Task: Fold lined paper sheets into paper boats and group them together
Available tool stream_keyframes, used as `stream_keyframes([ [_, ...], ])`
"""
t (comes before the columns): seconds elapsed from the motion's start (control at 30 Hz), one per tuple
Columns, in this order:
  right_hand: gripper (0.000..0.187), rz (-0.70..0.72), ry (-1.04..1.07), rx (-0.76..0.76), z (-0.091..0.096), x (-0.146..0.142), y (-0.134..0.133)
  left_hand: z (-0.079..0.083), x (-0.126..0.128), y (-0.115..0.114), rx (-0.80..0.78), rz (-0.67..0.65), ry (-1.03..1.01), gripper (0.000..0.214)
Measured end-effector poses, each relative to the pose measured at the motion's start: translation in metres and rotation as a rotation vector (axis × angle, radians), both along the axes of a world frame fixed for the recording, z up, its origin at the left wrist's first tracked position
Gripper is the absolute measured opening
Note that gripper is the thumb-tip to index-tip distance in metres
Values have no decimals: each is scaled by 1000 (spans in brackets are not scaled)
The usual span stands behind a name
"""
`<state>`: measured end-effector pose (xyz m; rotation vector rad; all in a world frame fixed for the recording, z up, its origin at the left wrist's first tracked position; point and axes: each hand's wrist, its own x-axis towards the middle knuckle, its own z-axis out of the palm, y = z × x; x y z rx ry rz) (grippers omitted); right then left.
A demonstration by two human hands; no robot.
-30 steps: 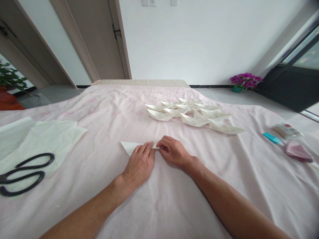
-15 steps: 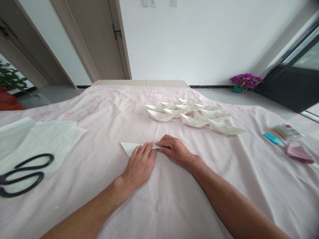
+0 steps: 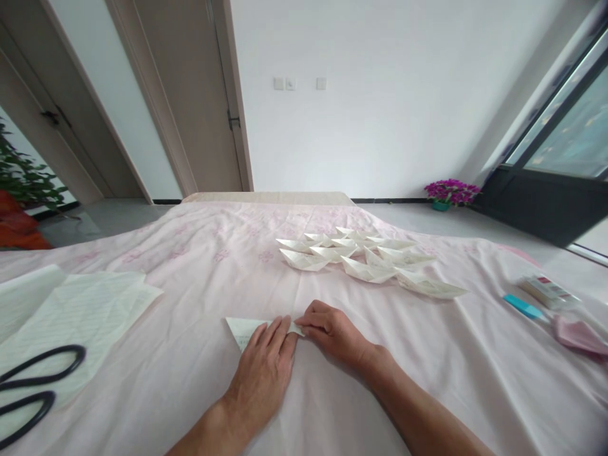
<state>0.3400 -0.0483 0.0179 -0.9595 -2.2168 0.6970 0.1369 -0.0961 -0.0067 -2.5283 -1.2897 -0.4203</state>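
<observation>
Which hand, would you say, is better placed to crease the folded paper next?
Probably the right hand: its fingertips touch the folded paper, while the left hand lies flat on it.

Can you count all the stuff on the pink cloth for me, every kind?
Paper boats: about 11, they overlap
Half-folded paper piece: 1
Flat paper sheets: at least 2
Black scissors: 1
Blue stick: 1
Small packet: 1
Pink object: 1
Total: about 18
</observation>
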Motion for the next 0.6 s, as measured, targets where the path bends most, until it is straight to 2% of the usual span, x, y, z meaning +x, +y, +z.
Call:
stream_keyframes([
  [0.37,18,-22,-135,64,-1,0,3,0,-1,-1,-42,1,13,38],
  [0.6,21,-18,-113,62,-4,-2,7,-3,-1,1,20,-39,-7,36],
])
